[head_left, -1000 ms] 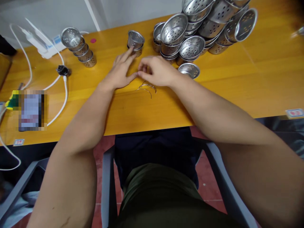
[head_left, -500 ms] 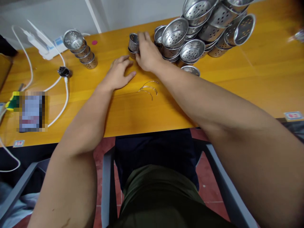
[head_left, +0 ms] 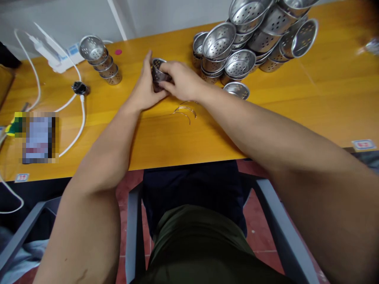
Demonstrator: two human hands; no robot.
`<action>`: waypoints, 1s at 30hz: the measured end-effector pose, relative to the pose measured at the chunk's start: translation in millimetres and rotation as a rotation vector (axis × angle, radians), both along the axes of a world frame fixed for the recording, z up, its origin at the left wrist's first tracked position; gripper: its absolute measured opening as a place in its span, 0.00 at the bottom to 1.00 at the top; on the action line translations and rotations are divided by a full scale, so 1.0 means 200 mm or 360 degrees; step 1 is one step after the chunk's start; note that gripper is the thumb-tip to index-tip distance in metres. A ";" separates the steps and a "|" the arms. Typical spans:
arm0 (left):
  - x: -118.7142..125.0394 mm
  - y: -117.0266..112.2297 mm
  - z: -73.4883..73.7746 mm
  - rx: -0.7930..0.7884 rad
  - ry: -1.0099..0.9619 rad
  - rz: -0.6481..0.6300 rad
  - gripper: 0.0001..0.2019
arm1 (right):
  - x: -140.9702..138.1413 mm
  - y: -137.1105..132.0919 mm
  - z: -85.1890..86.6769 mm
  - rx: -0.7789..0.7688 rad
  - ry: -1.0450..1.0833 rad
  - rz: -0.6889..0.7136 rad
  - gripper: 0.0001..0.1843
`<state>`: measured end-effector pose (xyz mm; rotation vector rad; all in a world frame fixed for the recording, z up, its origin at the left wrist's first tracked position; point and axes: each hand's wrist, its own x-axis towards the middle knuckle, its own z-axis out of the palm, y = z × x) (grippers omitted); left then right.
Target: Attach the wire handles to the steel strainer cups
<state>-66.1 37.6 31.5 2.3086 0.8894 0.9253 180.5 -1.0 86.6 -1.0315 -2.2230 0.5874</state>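
Note:
Two small perforated metal cups, seemingly one set in the other, stand between my hands; the upper cup [head_left: 158, 70] is tilted a little. My right hand [head_left: 180, 79] grips it from the right, with fingers over the rim and thumb on the near side. On the left, my left hand [head_left: 145, 88] is open with its fingers straight, resting along the cup's side, its thumb below. Whether its palm presses on the metal I cannot tell. Several thin curved wires [head_left: 186, 110] lie on the table just in front of my hands.
A large pile of perforated metal cups [head_left: 219, 41] stands at the back right. To the left are a short leaning stack of cups [head_left: 108, 67], a white power strip [head_left: 68, 59], cables and a blurred-out phone [head_left: 38, 138]. The yellow wooden table [head_left: 166, 142] ends near my lap.
My right hand has drawn the cups toward me and left, away from the pile. My left hand has turned upright, its fingers now alongside them.

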 end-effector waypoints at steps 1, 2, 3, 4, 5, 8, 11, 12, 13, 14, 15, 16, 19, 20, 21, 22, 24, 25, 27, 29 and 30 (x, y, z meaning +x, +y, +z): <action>0.01 0.01 -0.01 -0.0005 -0.0037 0.0040 0.65 | 0.01 -0.02 0.00 -0.0069 0.0068 0.0052 0.20; 0.01 0.01 -0.03 0.0002 -0.0079 0.0120 0.66 | 0.02 -0.04 -0.01 -0.0166 0.0137 0.0087 0.21; 0.02 0.01 -0.03 0.0015 -0.0112 0.0190 0.67 | 0.03 -0.06 -0.01 -0.0282 0.0196 0.0102 0.23; 0.02 0.01 -0.04 0.0014 -0.0109 0.0200 0.67 | 0.05 -0.08 -0.02 -0.0387 0.0249 0.0103 0.26; 0.02 0.01 -0.05 0.0022 -0.0099 0.0192 0.66 | 0.06 -0.10 -0.02 -0.0457 0.0290 0.0091 0.27; 0.00 0.02 -0.06 0.0140 -0.0057 0.0205 0.61 | 0.11 -0.19 0.01 -0.0379 0.0284 0.0004 0.26; -0.03 0.03 -0.06 0.0346 -0.0051 0.0321 0.48 | 0.13 -0.28 0.08 -0.0182 0.0191 -0.0085 0.21; -0.04 0.04 -0.06 0.0413 -0.0089 0.0369 0.42 | 0.13 -0.30 0.11 -0.0130 0.0183 -0.0104 0.21; -0.03 0.05 -0.06 0.0464 -0.0138 0.0405 0.36 | 0.13 -0.32 0.13 -0.0094 0.0183 -0.0116 0.21; -0.03 0.05 -0.06 0.0510 -0.0204 0.0434 0.31 | 0.14 -0.33 0.15 -0.0077 0.0188 -0.0121 0.22; -0.02 0.05 -0.06 0.0551 -0.0266 0.0444 0.28 | 0.14 -0.34 0.16 -0.0081 0.0194 -0.0121 0.22; -0.01 0.05 -0.06 0.0591 -0.0312 0.0430 0.27 | 0.14 -0.34 0.17 -0.0102 0.0198 -0.0115 0.22; 0.03 0.00 -0.03 0.0659 -0.0285 0.0259 0.39 | 0.15 -0.32 0.14 -0.0143 0.0190 -0.0096 0.20; 0.05 -0.03 -0.01 0.0652 -0.0236 0.0190 0.45 | 0.15 -0.31 0.12 -0.0127 0.0182 -0.0098 0.20; 0.08 -0.07 0.01 0.0619 -0.0177 0.0131 0.51 | 0.15 -0.30 0.10 -0.0102 0.0177 -0.0111 0.21; 0.10 -0.11 0.03 0.0575 -0.0131 0.0102 0.54 | 0.15 -0.29 0.08 -0.0076 0.0177 -0.0129 0.22; 0.16 -0.18 0.07 0.0460 -0.0055 0.0104 0.54 | 0.15 -0.29 0.04 -0.0054 0.0209 -0.0147 0.24; 0.18 -0.21 0.09 0.0405 -0.0034 0.0123 0.52 | 0.15 -0.28 0.02 -0.0080 0.0245 -0.0132 0.25; 0.20 -0.24 0.11 0.0331 -0.0016 0.0159 0.45 | 0.16 -0.28 0.01 -0.0230 0.0361 -0.0060 0.28; 0.20 -0.24 0.12 0.0295 -0.0008 0.0181 0.41 | 0.18 -0.28 0.01 -0.0448 0.0494 0.0021 0.31; 0.19 -0.24 0.11 0.0285 -0.0004 0.0191 0.40 | 0.19 -0.27 0.01 -0.0532 0.0549 0.0042 0.33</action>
